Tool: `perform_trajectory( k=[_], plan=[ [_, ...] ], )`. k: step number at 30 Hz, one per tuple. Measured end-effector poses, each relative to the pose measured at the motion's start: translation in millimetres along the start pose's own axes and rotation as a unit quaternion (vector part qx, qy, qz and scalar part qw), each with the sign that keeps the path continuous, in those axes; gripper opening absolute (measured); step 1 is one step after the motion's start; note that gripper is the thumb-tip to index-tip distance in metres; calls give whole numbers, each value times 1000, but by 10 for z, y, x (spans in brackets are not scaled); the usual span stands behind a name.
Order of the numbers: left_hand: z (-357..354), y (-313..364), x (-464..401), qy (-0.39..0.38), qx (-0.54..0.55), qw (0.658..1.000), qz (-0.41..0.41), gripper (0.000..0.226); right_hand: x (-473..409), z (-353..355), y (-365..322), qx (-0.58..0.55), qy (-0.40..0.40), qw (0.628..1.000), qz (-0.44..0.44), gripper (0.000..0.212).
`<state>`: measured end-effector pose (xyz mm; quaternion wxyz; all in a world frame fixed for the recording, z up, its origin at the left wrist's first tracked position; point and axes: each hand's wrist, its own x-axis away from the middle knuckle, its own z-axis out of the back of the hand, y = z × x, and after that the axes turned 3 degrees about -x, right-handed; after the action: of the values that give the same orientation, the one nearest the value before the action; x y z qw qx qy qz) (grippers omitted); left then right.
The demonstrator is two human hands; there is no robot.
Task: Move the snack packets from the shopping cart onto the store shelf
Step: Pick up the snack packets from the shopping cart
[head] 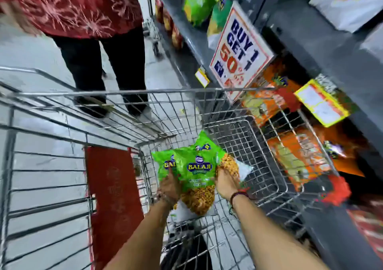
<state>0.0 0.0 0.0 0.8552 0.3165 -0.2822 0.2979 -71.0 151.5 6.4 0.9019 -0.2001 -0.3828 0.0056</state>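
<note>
Your left hand [169, 187] and right hand [224, 183] are both closed on a small stack of green snack packets [196, 170], one at each side, low inside the shopping cart [145, 92]. Gripping from both edges likely keeps the slippery bags bunched together so none slides out when you lift. The store shelf [323, 48] stands just to your right, already holding orange packets [269, 99] behind a sale sign [240, 52].
</note>
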Motion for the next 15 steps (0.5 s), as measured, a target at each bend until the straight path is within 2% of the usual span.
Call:
perform_trajectory(
  k=[3,6,9,11,13,15],
  plan=[
    [-173,39,-128,-35,54,998,19,38,-198,-194,108,-50,-26,998,-29,42],
    [-335,65,-218,-25,120,990,68,45,-296,-322,188,-60,-39,995,-68,51],
    [-402,92,-288,-14,141,985,95,45,-360,-381,184,-94,-25,991,-89,44],
    [-422,79,-319,-12,177,977,115,46,-393,-414,185,-113,-26,990,-81,48],
    [-391,78,-260,-11,207,971,117,47,-351,-384,153,-117,-46,989,-74,50],
    [-314,100,-140,10,219,971,94,42,-245,-269,126,-136,-52,987,-73,42]
  ],
)
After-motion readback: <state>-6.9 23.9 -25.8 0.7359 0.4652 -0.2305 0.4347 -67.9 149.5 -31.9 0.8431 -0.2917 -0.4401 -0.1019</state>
